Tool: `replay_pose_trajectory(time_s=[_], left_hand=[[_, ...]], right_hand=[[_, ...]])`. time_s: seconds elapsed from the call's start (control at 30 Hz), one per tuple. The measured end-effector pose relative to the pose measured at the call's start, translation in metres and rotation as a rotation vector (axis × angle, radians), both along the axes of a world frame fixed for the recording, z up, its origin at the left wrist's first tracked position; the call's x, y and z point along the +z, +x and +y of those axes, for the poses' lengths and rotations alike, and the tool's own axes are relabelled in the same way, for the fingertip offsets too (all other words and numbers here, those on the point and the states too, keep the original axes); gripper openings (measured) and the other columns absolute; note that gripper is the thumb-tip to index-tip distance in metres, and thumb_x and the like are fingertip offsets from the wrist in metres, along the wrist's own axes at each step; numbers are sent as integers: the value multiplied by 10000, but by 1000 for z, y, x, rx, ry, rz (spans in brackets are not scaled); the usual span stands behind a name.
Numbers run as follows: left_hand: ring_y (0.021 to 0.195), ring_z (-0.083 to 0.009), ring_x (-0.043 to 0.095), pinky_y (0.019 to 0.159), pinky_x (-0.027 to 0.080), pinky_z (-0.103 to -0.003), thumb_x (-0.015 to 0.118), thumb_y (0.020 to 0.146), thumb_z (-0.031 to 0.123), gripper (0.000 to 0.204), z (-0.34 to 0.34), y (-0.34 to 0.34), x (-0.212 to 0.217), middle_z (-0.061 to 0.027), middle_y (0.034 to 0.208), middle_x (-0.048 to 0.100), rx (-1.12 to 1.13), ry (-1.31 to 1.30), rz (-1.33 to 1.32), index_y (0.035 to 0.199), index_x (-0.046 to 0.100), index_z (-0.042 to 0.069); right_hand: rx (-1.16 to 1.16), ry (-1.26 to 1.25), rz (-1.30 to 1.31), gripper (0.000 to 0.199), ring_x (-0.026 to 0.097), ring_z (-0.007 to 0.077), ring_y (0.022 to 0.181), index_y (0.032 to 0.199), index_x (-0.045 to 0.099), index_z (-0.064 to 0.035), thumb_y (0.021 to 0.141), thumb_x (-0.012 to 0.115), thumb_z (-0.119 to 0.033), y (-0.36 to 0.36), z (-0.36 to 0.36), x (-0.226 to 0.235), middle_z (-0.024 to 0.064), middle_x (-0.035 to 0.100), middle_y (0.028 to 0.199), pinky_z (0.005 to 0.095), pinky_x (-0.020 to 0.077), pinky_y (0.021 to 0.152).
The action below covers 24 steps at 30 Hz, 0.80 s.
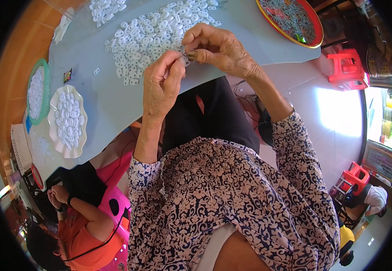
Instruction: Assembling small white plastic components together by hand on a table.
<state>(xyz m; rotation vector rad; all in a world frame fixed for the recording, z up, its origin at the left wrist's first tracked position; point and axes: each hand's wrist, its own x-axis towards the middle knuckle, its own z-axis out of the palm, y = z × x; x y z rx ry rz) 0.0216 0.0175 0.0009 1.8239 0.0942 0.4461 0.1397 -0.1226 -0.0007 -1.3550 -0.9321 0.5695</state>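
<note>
My left hand (pixel 163 83) and my right hand (pixel 223 53) meet fingertip to fingertip over the table's near edge, both closed in a pinch. Between them shows part of a small white plastic piece (pixel 187 61), held at my left fingertips. Whatever is in my right thumb and forefinger is too small and hidden to name. Just beyond the hands spreads a loose pile of white plastic pieces (pixel 155 34), oval and with two holes each. At the far right, a red round tray (pixel 321 34) with a yellowish rim holds many thin grey metal parts (pixel 290 18).
On the grey table (pixel 101 97), a scalloped white dish (pixel 84 135) and a green basket (pixel 46 90) hold more white pieces. A small dark packet (pixel 67 75) lies nearby. A person in orange (pixel 92 230) sits at lower left. Red stools (pixel 347 70) stand on the right.
</note>
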Motion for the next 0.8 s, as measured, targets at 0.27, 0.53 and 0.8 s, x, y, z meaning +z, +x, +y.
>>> replay_pose_trajectory(time_s=[0.27,0.53,0.8], left_hand=[[553,-56,400,496,337,-223,525,919,187,180,-1,1,1,9,620,470,-11,21,-4,885,564,14],[544,-55,403,488,341,-226,516,923,181,183,1,0,0,10,602,470,-20,-2,-5,881,559,9],[551,-75,430,502,368,-234,525,926,184,193,1,-1,2,-5,608,491,-1,66,-12,873,562,2]], right_hand=[[34,2,-34,203,552,64,788,1077,545,-43,881,595,-32,0,0,0,23,616,875,221,471,721],[13,29,-157,168,550,57,764,1062,554,-32,896,576,-38,-4,4,-1,15,617,844,212,460,695],[-108,-43,-355,124,536,52,654,1021,571,-13,924,551,-89,-7,7,2,8,592,725,208,453,594]])
